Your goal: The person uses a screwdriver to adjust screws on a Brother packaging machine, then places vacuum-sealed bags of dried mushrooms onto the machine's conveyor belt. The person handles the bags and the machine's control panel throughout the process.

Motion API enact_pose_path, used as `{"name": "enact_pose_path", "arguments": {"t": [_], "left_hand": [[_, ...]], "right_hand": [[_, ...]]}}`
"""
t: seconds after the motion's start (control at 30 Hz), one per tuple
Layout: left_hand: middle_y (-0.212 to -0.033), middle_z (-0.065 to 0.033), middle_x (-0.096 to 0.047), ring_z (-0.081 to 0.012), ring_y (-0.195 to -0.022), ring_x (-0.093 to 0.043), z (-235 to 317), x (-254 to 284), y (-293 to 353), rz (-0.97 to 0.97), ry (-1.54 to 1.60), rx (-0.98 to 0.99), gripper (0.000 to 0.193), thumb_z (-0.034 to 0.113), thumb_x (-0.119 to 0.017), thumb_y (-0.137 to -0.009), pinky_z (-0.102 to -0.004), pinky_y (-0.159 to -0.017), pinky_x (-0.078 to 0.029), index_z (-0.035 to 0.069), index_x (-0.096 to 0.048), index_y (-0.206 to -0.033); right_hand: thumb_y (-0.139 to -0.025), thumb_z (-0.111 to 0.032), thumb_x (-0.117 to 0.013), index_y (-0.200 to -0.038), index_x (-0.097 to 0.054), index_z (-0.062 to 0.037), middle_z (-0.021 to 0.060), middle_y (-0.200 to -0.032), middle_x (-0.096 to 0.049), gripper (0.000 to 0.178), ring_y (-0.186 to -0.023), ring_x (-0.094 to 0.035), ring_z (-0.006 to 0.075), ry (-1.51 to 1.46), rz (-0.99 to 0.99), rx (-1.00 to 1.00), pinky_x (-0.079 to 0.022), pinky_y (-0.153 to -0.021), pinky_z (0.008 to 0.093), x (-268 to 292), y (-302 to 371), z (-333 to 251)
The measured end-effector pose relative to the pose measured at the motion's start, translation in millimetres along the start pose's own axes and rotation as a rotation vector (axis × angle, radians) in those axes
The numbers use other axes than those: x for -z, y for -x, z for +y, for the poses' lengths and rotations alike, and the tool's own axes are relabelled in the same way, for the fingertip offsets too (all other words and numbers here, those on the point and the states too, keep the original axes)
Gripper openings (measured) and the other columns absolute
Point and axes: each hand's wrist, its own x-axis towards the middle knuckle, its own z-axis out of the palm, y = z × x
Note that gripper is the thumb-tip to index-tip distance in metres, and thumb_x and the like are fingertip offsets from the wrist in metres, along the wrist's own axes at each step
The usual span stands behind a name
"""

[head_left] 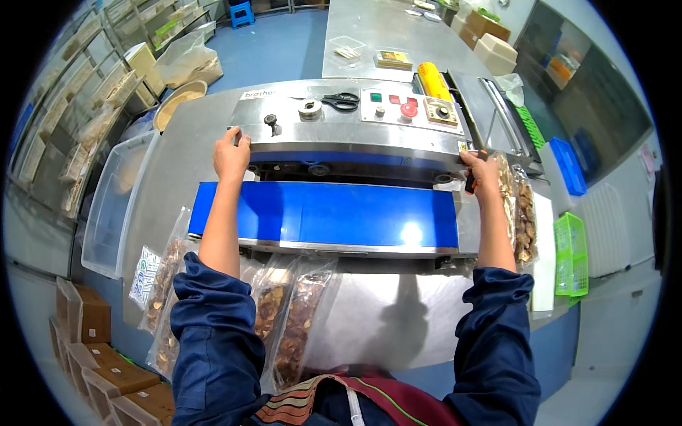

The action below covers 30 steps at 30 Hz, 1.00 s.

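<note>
A continuous band sealer (341, 135) with a steel housing and a blue conveyor belt (355, 216) stands before me on the steel table. My left hand (231, 154) grips the housing's left end, fingers curled over its upper corner. At the right end, my right hand (483, 174) is closed round a slim black-and-orange tool (469, 184), mostly hidden by the fingers; its thumb side meets the housing. Clear bags of dried brown mushroom-like pieces (291, 341) lie below the belt. More filled bags (524, 220) lie beside my right hand.
Black scissors (341, 101) and a tape roll (310, 108) rest on the housing near its control panel (412, 106). A clear plastic bin (117, 206) stands left, a green basket (570, 255) right. Cardboard boxes (117, 369) sit lower left. A yellow roll (433, 82) lies behind.
</note>
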Motion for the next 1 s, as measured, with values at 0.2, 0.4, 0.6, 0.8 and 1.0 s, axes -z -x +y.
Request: {"name": "enact_pose_path", "arguments": {"t": [0.2,0.4,0.6,0.8,1.0], "left_hand": [[-0.092,-0.0195,-0.064,-0.036,-0.089,-0.06,-2.4,-5.9,4.8,0.109,-0.052,-0.189,0.042,0.034,-0.064,-0.077,-0.0403,-0.081,-0.046,0.007,-0.062,-0.11],[-0.084,-0.0176,-0.056,-0.0317,-0.083,-0.052,17.7,11.1,3.7,-0.193,-0.084,-0.23,0.038,0.034,-0.069,-0.074,-0.0407,-0.073,-0.042,0.0,-0.055,-0.086],[-0.088,-0.0194,-0.057,-0.0316,-0.088,-0.052,6.7,9.1,-7.3,-0.255,-0.106,-0.219,0.045,0.036,-0.071,-0.074,-0.0403,-0.076,-0.042,-0.003,-0.055,-0.089],[-0.091,-0.0196,-0.057,-0.0316,-0.09,-0.052,2.8,4.9,-4.6,-0.046,-0.028,-0.366,0.05,0.038,-0.073,-0.071,-0.0407,-0.078,-0.042,-0.006,-0.054,-0.088],[-0.082,-0.0203,-0.058,-0.0308,-0.081,-0.055,30.0,19.4,-2.0,-0.288,-0.091,-0.129,0.047,0.035,-0.077,-0.067,-0.0404,-0.071,-0.044,-0.004,-0.053,-0.078]], "right_hand": [[-0.072,-0.018,-0.075,-0.078,-0.062,-0.0027,0.0021,-0.064,-0.057,0.021,-0.046,-0.046,0.0089,0.031,0.022,-0.012,-0.038,-0.042,0.023,1.6,13.0,-2.0],[-0.071,-0.017,-0.075,-0.073,-0.061,-0.0035,0.0045,-0.068,-0.062,0.019,-0.052,-0.051,0.0105,-0.067,0.065,0.039,-0.041,-0.047,0.0246,4.4,3.5,15.1],[-0.071,-0.018,-0.075,-0.074,-0.061,-0.003,0.0019,-0.065,-0.058,0.021,-0.051,-0.048,0.0089,-0.04,0.034,0.006,-0.04,-0.046,0.0239,-0.4,2.5,2.9],[-0.071,-0.021,-0.076,-0.076,-0.062,-0.0039,0.0006,-0.066,-0.057,0.023,-0.051,-0.048,0.0078,-0.052,0.03,0.029,-0.04,-0.046,0.0222,-1.9,10.7,4.1],[-0.072,-0.018,-0.075,-0.076,-0.062,-0.0008,0.0009,-0.064,-0.057,0.022,-0.05,-0.048,0.0081,-0.081,0.018,0.046,-0.04,-0.046,0.0222,5.1,11.4,10.6]]}}
